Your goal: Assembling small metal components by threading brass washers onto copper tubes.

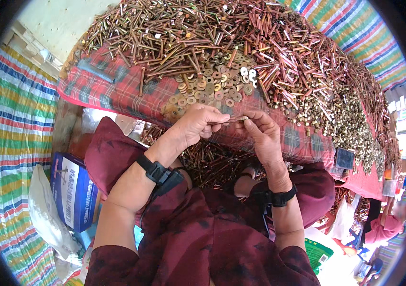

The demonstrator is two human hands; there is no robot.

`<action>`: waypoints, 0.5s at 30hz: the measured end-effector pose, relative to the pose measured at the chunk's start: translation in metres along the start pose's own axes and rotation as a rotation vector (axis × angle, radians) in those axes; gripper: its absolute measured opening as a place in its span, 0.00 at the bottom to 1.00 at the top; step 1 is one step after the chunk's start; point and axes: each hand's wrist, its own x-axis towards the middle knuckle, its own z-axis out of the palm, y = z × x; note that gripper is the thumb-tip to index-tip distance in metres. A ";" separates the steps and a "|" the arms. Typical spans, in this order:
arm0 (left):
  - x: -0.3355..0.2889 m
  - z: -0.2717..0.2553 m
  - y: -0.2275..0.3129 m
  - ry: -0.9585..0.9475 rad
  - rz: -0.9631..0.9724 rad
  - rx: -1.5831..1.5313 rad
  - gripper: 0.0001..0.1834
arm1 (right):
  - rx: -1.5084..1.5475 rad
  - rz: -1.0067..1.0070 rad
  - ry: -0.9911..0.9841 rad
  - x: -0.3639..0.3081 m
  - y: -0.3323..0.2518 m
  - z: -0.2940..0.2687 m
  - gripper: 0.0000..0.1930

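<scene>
In front of me, over the near edge of the cloth-covered table, both hands meet at one thin copper-coloured bolt (233,120). My left hand (199,125) is closed, pinching the bolt's left part between thumb and fingers. At its right end, my right hand (264,132) is closed on a small pale-gold piece that looks like a nut (245,117); the fingers partly hide it. Just beyond the hands lies a spread of flat round washers (219,88). Long bolts (179,55) are heaped behind them, and small gold nuts (355,128) cover the right side.
Red plaid cloth (117,90) covers the table. More copper-coloured metal pieces (212,159) lie below, between my legs. A blue box (72,190) and a white sack (45,214) stand at left. A small dark box (344,158) sits at the table's right edge. Another person (385,226) is at far right.
</scene>
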 end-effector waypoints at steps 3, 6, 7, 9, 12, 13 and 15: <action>-0.001 0.001 0.003 0.021 0.029 0.107 0.09 | -0.129 -0.109 0.030 -0.001 0.002 0.002 0.07; -0.004 0.001 0.004 0.001 0.132 0.244 0.10 | -0.326 -0.085 0.007 -0.003 -0.005 0.000 0.08; -0.005 0.002 0.004 0.004 0.131 0.244 0.10 | -0.506 -0.020 -0.010 -0.002 -0.008 -0.003 0.09; -0.006 0.006 0.003 0.039 0.286 0.436 0.10 | -0.687 0.048 -0.027 -0.001 -0.013 -0.007 0.10; -0.005 0.007 0.003 0.025 0.257 0.412 0.10 | -0.594 0.156 -0.070 -0.002 -0.013 -0.006 0.11; -0.004 0.008 0.002 0.023 0.257 0.411 0.10 | -0.574 -0.085 0.013 -0.003 -0.007 0.000 0.12; -0.004 0.009 0.001 0.016 0.249 0.404 0.10 | -0.546 -0.323 0.092 -0.003 -0.003 0.005 0.13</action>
